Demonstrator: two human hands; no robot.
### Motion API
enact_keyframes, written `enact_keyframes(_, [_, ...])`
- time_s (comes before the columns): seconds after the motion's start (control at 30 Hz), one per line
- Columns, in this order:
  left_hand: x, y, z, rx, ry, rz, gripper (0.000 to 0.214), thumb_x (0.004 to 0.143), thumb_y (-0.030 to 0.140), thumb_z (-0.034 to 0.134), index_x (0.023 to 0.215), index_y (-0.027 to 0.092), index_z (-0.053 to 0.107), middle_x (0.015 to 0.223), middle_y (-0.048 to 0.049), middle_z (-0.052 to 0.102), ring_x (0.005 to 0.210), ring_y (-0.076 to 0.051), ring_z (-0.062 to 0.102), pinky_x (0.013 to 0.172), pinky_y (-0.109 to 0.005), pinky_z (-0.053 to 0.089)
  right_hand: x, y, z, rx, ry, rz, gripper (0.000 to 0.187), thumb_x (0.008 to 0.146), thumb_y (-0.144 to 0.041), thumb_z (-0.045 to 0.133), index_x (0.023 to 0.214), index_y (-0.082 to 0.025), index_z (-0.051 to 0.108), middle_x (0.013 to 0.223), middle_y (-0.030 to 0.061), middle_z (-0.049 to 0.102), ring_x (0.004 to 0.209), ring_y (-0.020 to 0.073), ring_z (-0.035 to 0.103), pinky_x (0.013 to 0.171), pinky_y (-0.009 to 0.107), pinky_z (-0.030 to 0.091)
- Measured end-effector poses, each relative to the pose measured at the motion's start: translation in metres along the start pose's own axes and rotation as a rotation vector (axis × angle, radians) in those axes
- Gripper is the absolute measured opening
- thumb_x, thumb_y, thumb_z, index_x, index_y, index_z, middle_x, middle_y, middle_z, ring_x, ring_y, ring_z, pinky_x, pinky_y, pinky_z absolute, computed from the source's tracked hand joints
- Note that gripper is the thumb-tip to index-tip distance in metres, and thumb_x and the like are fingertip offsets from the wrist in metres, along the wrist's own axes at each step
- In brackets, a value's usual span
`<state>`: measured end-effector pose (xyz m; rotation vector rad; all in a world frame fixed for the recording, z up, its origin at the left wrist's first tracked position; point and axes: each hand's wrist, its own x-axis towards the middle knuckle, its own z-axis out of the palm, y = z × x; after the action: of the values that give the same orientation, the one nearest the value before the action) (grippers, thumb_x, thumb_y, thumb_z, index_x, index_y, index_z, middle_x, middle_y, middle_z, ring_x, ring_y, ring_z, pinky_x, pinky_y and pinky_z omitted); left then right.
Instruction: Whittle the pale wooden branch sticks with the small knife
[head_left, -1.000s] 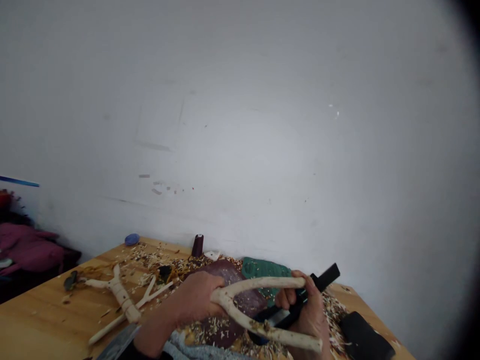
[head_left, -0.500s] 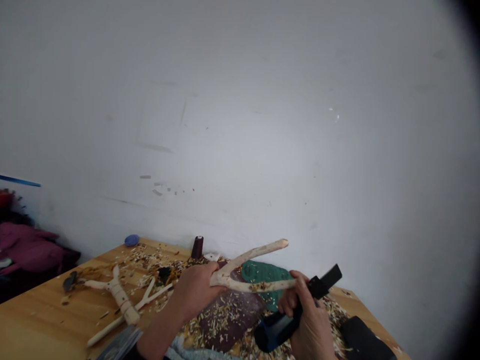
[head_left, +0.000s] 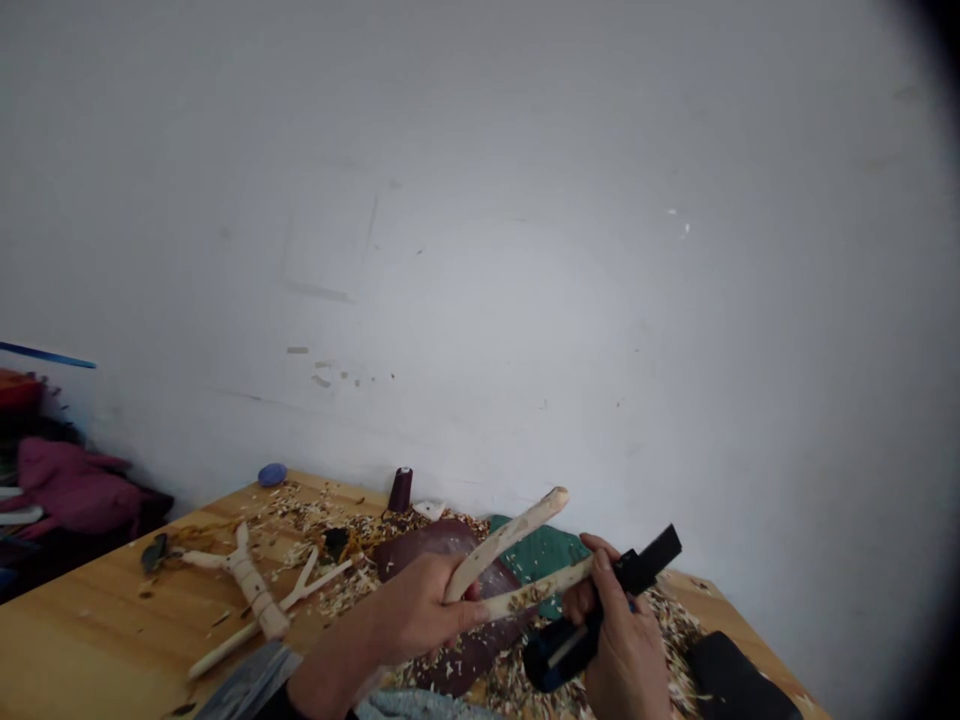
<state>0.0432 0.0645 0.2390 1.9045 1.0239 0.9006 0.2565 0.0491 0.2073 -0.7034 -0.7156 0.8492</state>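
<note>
My left hand (head_left: 420, 606) is wrapped round the base of a peeled forked branch (head_left: 510, 545), its thumb along the lower prong. The upper prong points up and to the right. My right hand (head_left: 624, 625) is closed round a black-and-blue hand tool (head_left: 559, 655) with a flat dark rectangular end (head_left: 660, 548); I cannot make out its exact kind. Its fingers and thumb are also at the tip of the lower prong, which has brown knots. Below the branch lie a dark red sheet (head_left: 431, 540) and a green piece (head_left: 536, 553), both strewn with wood shavings.
On the wooden table (head_left: 90, 635) lie a thick forked stick (head_left: 251, 585) and a thinner one (head_left: 304, 592). A maroon thread spool (head_left: 400, 490), a blue lid-like object (head_left: 271, 474) and a black flat object (head_left: 739, 678) stand or lie about. Behind rises a white wall (head_left: 480, 250).
My left hand has moved right along the branch and now covers the fork. The branch has tilted, its lower prong now sloping up to the right. The view has shifted slightly.
</note>
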Motion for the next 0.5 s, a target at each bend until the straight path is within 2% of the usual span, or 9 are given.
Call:
enact_keyframes(0.13, [0.001,-0.004,0.012,-0.126,-0.082,-0.077,0.017,0.079,0.041,0.065,0.079,0.025,0.059,0.050,0.0068,0.054,0.040,-0.011,0.046,0.041,-0.021,0.033,0.000,-0.002,0.002,0.020,0.024,-0.010,0.060,0.072,-0.051,0.082,0.118,-0.018,0.062,0.053,-0.0125,0.040,0.045,0.0081,0.038,0.046,0.023,0.031])
enact_keyframes(0.27, [0.003,-0.004,0.020,-0.220,-0.152,-0.131,0.029,0.080,0.049,0.067,0.084,0.024,0.053,0.053,0.0068,0.056,0.037,-0.010,0.047,0.040,-0.021,0.035,-0.005,0.001,0.005,0.003,-0.023,-0.001,0.067,0.069,-0.050,0.084,0.122,-0.018,0.059,0.052,-0.0133,0.040,0.044,0.0072,0.034,0.045,0.023,0.029])
enact_keyframes(0.43, [0.007,-0.010,0.037,-0.376,-0.182,-0.118,0.049,0.078,0.070,0.065,0.086,0.023,0.053,0.056,0.0047,0.059,0.037,-0.010,0.050,0.038,-0.020,0.037,-0.007,0.013,0.003,-0.145,-0.173,0.091,0.062,0.070,-0.063,0.079,0.105,-0.013,0.065,0.044,-0.0121,0.038,0.040,0.0071,0.031,0.044,0.023,0.024])
enact_keyframes(0.5, [0.009,-0.014,0.046,-0.472,-0.195,-0.132,0.057,0.078,0.078,0.059,0.088,0.022,0.052,0.057,0.0032,0.061,0.036,-0.010,0.051,0.039,-0.021,0.039,-0.007,0.014,0.001,-0.164,-0.194,0.112,0.059,0.073,-0.068,0.074,0.095,-0.014,0.066,0.043,-0.0112,0.038,0.040,0.0073,0.032,0.044,0.023,0.024])
